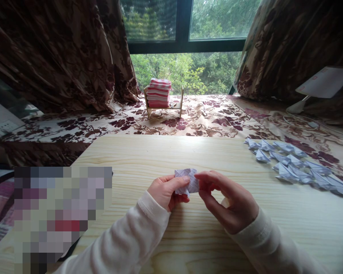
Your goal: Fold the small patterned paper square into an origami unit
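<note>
Both hands, left hand (167, 190) and right hand (227, 203), pinch folded paper (188, 180) over pale wooden table (148, 152) (curtained window (183, 42) behind)

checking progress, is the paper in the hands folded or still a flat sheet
Folded. The paper is a small, thick, creased packet pinched between the left hand and right hand, above the table.

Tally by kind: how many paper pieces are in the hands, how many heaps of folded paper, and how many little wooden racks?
Small patterned paper piece, pinched by left hand and right hand: 1
Heap of folded pale-blue paper shapes: 1
Small wooden rack: 1
Total: 3
</note>
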`<action>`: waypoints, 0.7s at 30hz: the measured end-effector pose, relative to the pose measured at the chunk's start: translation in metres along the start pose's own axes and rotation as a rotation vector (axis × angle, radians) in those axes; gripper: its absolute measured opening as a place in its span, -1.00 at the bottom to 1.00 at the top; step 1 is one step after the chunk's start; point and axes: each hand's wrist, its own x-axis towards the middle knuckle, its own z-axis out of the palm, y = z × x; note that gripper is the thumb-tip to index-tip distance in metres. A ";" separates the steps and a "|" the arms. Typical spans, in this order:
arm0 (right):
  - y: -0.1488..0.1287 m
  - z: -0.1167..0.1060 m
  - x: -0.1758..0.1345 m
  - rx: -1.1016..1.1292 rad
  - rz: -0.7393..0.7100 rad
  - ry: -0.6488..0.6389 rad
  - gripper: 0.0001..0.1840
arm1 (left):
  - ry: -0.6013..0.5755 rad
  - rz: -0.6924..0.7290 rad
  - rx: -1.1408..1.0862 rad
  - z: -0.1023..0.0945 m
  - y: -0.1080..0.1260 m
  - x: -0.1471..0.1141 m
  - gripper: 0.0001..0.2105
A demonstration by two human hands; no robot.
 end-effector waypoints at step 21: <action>-0.003 0.006 -0.003 0.286 0.293 0.060 -0.91 | 0.060 0.161 0.197 0.001 -0.005 -0.001 -0.69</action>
